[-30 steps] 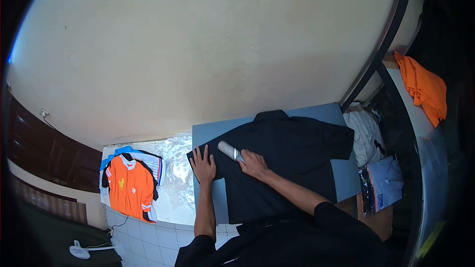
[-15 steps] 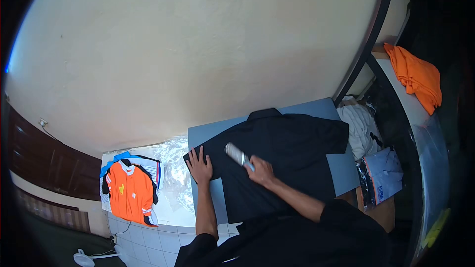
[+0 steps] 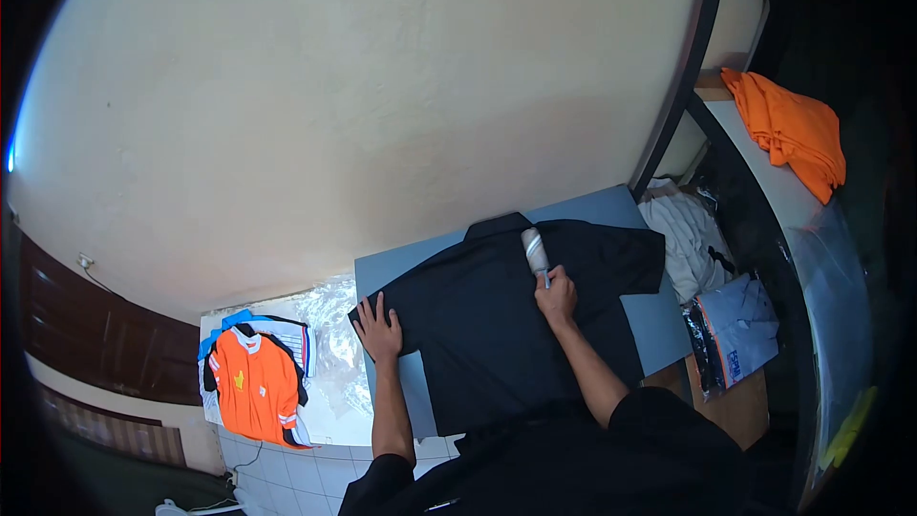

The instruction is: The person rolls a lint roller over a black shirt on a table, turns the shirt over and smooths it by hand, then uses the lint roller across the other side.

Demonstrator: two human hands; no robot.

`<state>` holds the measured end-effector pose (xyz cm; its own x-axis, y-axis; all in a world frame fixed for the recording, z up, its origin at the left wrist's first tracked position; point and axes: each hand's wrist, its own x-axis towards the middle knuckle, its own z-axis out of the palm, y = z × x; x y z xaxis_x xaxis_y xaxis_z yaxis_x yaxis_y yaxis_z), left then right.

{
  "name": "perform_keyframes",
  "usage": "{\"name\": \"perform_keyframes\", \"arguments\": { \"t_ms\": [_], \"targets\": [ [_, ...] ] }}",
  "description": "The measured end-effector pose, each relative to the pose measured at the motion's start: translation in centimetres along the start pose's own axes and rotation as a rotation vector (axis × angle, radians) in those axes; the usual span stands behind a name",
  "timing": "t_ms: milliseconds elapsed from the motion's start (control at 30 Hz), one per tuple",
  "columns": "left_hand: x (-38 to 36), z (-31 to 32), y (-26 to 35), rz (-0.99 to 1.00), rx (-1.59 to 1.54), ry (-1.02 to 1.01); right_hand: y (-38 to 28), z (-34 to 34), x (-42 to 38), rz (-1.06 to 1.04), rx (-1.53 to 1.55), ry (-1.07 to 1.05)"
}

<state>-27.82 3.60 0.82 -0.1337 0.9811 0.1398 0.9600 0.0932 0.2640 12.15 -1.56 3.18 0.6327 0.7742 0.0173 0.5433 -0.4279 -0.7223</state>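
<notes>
A black short-sleeved shirt point(image 3: 478, 325) with a collar lies spread out on a grey-blue board point(image 3: 659, 330). My left hand point(image 3: 380, 332) rests flat on the shirt's left sleeve, fingers spread. In my right hand point(image 3: 556, 298) is the handle of a lint roller point(image 3: 535, 250). Its pale, striped cylinder lies over the upper part of the shirt, just below and right of the collar. The lower edge of the shirt meets my own black clothing, so where one ends is hard to see.
Left of the board, an orange jersey point(image 3: 256, 380) tops other shirts beside clear plastic wrap point(image 3: 334, 325). At right are a grey-white cloth bundle point(image 3: 683, 244), a bagged folded shirt point(image 3: 735, 330) and orange folded cloth point(image 3: 788, 129) on a shelf. A wall point(image 3: 334, 115) rises behind the board.
My right hand has carried the lint roller right and upward, from the shirt's left part to near the collar. My left hand stays on the sleeve. The view has shifted slightly.
</notes>
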Motion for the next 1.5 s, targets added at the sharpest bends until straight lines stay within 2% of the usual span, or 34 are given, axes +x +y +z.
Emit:
{"name": "perform_keyframes", "arguments": {
  "t_ms": [67,133,167,233,267,300,367,433,500,600,700,900,933,1067,1100,1167,1200,1367,1467,1500],
  "targets": [
    [0.7,-0.8,0.8,-0.073,0.023,-0.046,0.4,-0.3,0.3,0.006,0.049,0.010],
    [2.2,-1.7,3.7,-0.190,0.092,-0.101,0.1,-0.4,-0.2,-0.075,0.102,0.040],
    [2.7,-0.9,4.8,-0.121,0.044,0.023,-0.2,-0.1,-0.8,-0.107,0.117,0.019],
    [3.8,-1.0,9.4,0.142,-0.136,0.041,-1.2,0.4,-2.7,-0.186,0.088,-0.035],
    [3.8,0.0,11.6,0.336,-0.212,0.075,-1.9,0.5,-3.3,-0.209,0.095,-0.092],
    [3.5,0.4,14.3,0.459,-0.306,0.009,-2.3,0.8,-3.8,-0.227,0.085,-0.123],
    [3.0,2.4,17.9,0.548,-0.309,-0.180,-2.6,0.8,-3.5,-0.238,0.065,-0.160],
    [3.2,4.9,19.1,0.492,-0.230,-0.265,-2.1,0.7,-2.7,-0.211,0.038,-0.173],
    [3.1,5.8,19.6,0.457,-0.136,-0.333,-0.8,0.4,-0.9,-0.122,-0.008,-0.065],
    [3.1,5.1,20.0,0.411,-0.122,-0.343,3.8,-1.2,3.1,0.027,-0.120,0.148],
    [3.1,5.9,19.9,0.378,-0.106,-0.350,5.4,-5.6,6.2,0.186,-0.120,0.205],
    [4.5,3.3,24.0,0.206,-0.237,-0.427,8.7,-5.1,6.9,0.095,0.003,0.312],
    [4.3,2.8,24.0,0.192,-0.282,-0.438,9.2,-5.2,7.2,0.094,0.055,0.316],
    [3.7,2.2,20.3,0.343,-0.412,-0.182,11.9,-4.8,7.9,0.112,0.390,0.342],
    [3.5,1.2,19.0,0.374,-0.411,-0.051,12.3,-5.5,7.1,0.084,0.369,0.337],
    [3.0,-0.6,15.5,0.326,-0.448,0.024,12.2,-7.9,5.7,0.014,0.340,0.365],
    [2.1,-1.2,13.8,0.284,-0.416,0.137,12.0,-9.2,4.4,-0.018,0.326,0.385],
    [-4.3,-4.1,4.8,0.082,-0.265,0.154,12.8,-14.3,0.0,-0.066,0.248,0.349],
    [-8.9,-5.3,2.5,0.021,-0.259,0.136,13.7,-15.7,-2.3,-0.023,0.204,0.275],
    [-10.0,-5.4,2.6,0.059,-0.261,0.098,13.0,-16.4,-3.2,0.005,0.190,0.206]
  ]
}}
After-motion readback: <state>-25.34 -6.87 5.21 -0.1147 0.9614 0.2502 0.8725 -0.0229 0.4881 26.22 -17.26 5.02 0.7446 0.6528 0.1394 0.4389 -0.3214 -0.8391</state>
